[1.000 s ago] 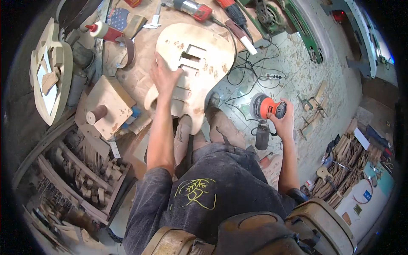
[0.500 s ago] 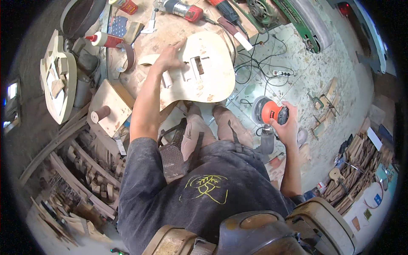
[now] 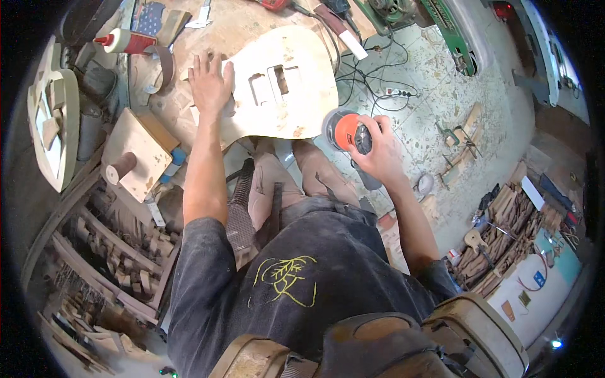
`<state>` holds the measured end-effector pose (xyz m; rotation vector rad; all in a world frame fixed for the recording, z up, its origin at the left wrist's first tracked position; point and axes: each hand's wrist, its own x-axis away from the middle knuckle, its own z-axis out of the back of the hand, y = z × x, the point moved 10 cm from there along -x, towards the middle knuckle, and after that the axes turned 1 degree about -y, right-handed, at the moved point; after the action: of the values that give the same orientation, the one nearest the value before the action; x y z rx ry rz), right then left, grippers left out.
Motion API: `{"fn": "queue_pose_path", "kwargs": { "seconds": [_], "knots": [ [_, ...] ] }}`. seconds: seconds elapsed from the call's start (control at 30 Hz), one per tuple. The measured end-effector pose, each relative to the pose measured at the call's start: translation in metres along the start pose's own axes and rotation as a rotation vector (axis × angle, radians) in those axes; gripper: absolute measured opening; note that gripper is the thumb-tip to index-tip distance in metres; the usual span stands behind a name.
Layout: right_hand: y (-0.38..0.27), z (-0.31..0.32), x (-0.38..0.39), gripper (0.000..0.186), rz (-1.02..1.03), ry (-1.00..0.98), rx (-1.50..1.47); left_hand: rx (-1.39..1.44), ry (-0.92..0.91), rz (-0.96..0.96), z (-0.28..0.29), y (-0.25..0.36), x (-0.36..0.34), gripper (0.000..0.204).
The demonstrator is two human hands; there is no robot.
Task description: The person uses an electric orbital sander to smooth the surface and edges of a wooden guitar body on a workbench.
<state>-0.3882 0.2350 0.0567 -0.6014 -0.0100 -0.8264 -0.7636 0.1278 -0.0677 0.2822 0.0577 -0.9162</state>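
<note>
- Bare wood guitar body lies flat on the bench, overhanging its edge.
- Left hand presses flat, open, on the body.
- Right hand grips the orange sander at the body's edge; sanding seems about to start, needing flat contact.

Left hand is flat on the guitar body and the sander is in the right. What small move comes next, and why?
Probably bring the orange sander a little leftward onto the unfinished wooden guitar body. The right hand grips the sander just off the body's lower right edge, while the left hand lies flat on the body's left part, pinning it to the workbench.
</note>
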Motion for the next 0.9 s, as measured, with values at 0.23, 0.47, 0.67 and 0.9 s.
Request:
{"fn": "queue_pose_path", "kwargs": {
  "seconds": [0.23,0.47,0.67,0.9],
  "knots": [
    [-0.007,0.002,-0.053,0.065,0.031,-0.05,0.051,0.012,-0.006,0.025,0.002,0.002,0.001,0.048],
    [-0.031,0.022,-0.16,0.062,0.251,-0.009,0.169,-0.007,-0.021,0.033,-0.002,-0.001,-0.001,0.049],
    [-0.032,0.017,-0.154,0.063,0.319,-0.074,0.188,-0.006,0.0,0.04,-0.001,-0.004,0.0,0.048],
    [-0.008,0.002,-0.057,0.058,0.292,-0.149,0.126,-0.017,-0.017,0.046,0.0,0.0,0.001,0.046]
  ]
}}
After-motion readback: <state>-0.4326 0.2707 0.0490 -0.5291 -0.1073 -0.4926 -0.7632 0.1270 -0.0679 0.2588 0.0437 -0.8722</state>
